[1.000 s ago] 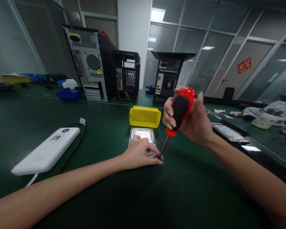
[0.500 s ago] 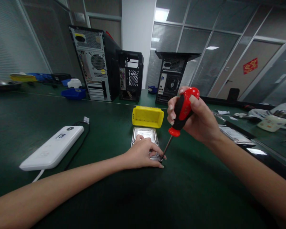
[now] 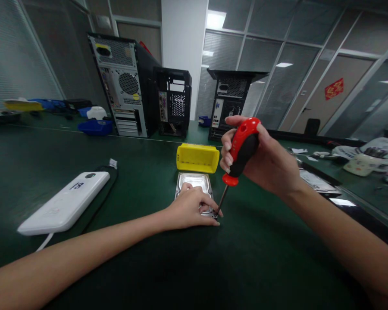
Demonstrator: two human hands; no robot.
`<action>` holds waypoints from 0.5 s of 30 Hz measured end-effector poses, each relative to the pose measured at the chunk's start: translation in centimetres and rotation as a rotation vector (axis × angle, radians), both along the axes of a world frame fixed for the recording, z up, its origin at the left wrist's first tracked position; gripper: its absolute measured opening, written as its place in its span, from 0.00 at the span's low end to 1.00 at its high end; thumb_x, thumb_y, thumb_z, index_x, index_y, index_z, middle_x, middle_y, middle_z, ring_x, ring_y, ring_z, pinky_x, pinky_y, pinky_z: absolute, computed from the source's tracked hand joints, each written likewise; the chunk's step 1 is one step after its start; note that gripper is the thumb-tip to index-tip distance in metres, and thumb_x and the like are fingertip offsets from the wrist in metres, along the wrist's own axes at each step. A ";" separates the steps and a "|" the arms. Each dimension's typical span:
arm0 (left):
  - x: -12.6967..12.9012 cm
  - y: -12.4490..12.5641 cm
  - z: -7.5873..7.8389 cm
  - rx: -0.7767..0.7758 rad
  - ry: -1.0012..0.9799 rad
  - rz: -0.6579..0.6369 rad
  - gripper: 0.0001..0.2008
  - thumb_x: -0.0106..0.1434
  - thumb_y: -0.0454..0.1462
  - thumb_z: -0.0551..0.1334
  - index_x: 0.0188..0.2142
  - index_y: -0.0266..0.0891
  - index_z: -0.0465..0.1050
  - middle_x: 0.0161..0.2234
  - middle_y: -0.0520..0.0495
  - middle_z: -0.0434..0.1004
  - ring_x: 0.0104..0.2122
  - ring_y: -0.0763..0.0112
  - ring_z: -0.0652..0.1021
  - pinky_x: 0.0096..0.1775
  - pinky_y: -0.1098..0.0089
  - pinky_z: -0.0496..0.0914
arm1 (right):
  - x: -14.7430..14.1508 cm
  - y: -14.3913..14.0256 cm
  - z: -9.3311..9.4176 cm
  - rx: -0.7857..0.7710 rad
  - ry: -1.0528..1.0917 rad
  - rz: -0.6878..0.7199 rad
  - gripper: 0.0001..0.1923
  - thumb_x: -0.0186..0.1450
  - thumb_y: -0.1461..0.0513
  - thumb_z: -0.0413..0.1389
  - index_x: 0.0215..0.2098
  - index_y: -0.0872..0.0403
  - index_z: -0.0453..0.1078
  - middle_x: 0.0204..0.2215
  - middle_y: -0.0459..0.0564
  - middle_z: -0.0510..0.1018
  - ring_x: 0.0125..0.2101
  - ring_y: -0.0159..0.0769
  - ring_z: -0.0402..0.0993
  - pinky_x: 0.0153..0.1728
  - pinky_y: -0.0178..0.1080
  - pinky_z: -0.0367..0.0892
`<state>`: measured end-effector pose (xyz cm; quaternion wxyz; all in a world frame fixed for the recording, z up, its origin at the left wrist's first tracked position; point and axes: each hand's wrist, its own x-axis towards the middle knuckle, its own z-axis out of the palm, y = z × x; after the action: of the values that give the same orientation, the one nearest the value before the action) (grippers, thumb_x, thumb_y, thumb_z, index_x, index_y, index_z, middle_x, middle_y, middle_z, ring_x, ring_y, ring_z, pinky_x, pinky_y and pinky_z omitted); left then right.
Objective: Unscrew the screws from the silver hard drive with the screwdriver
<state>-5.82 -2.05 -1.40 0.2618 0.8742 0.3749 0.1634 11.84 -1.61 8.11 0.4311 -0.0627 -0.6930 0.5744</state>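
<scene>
- Biggest risk, judging by the angle: the screwdriver (image 3: 235, 163) leaned over instead of standing straight on the screw, so the tip could've cammed out and skidded across the hard drive (image 3: 194, 185) or jabbed the fingers right beside it.
- The drive lay flat on the green counter (image 3: 148, 267), just in front of the yellow bin (image 3: 197, 158); not clamped, so it could've shifted under a hard twist.
- Right hand (image 3: 261, 161) was curled tight around the red-and-black handle.
- Left hand (image 3: 189, 210) rested palm-down on the drive's near edge, fingers loosely bent, fingertips touching the shaft tip at the near right corner.
</scene>
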 end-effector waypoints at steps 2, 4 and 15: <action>0.0 0.0 0.1 -0.010 -0.006 -0.011 0.10 0.57 0.45 0.70 0.39 0.48 0.82 0.19 0.58 0.62 0.32 0.68 0.71 0.43 0.66 0.51 | -0.1 0.1 0.0 0.018 -0.011 -0.043 0.16 0.68 0.52 0.52 0.50 0.52 0.64 0.36 0.45 0.69 0.32 0.26 0.71 0.36 0.33 0.71; -0.1 -0.1 0.1 -0.021 -0.004 -0.016 0.10 0.57 0.46 0.70 0.38 0.49 0.83 0.19 0.58 0.64 0.32 0.68 0.71 0.44 0.65 0.51 | -0.3 0.3 0.0 0.047 0.013 -0.079 0.15 0.66 0.53 0.56 0.46 0.53 0.63 0.36 0.45 0.69 0.31 0.26 0.72 0.35 0.32 0.72; 0.1 0.1 0.3 -0.108 -0.005 -0.019 0.11 0.58 0.46 0.69 0.39 0.47 0.83 0.25 0.53 0.79 0.37 0.63 0.72 0.49 0.62 0.51 | -0.1 1.5 2.2 0.314 -0.260 -0.060 0.11 0.69 0.58 0.52 0.48 0.52 0.57 0.34 0.44 0.69 0.32 0.26 0.74 0.37 0.34 0.75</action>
<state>-5.69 -1.95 -1.12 0.3110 0.8618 0.3744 0.1429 11.76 -0.09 10.31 0.3596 -0.0890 -0.8216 0.4332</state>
